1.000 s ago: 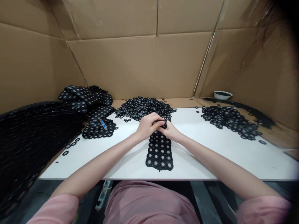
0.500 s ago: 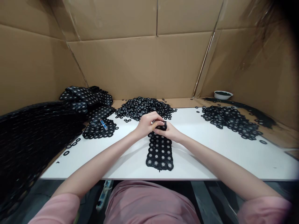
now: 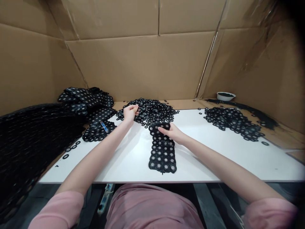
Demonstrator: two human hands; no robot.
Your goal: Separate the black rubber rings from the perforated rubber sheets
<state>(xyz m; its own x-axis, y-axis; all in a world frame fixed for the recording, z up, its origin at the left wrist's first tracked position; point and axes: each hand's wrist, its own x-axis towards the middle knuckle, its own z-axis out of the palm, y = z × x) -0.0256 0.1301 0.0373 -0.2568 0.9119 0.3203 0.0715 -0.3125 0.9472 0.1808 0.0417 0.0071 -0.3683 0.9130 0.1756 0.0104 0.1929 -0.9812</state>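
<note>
A strip of joined black rings (image 3: 163, 152) with pale round centres lies lengthwise on the white board. My right hand (image 3: 175, 133) grips its far end, thumb on top and fingers underneath. To the left, my left hand (image 3: 130, 113) is raised at the near left side of a heap of loose black rings (image 3: 154, 109). Its fingers are curled closed, and whatever they hold is hidden or too small to name.
At the far left are a folded mass of the same ringed material (image 3: 87, 97), a blue-and-white strip (image 3: 104, 126) and a large black bundle (image 3: 40, 136). More rings (image 3: 233, 122) lie on the right, before a white bowl (image 3: 226, 96). Cardboard walls (image 3: 143, 70) enclose the board (image 3: 205, 152).
My left hand has left the strip's far end and moved left and away from me to the ring heap. My right hand stays on the strip, whose far end now lies more spread out.
</note>
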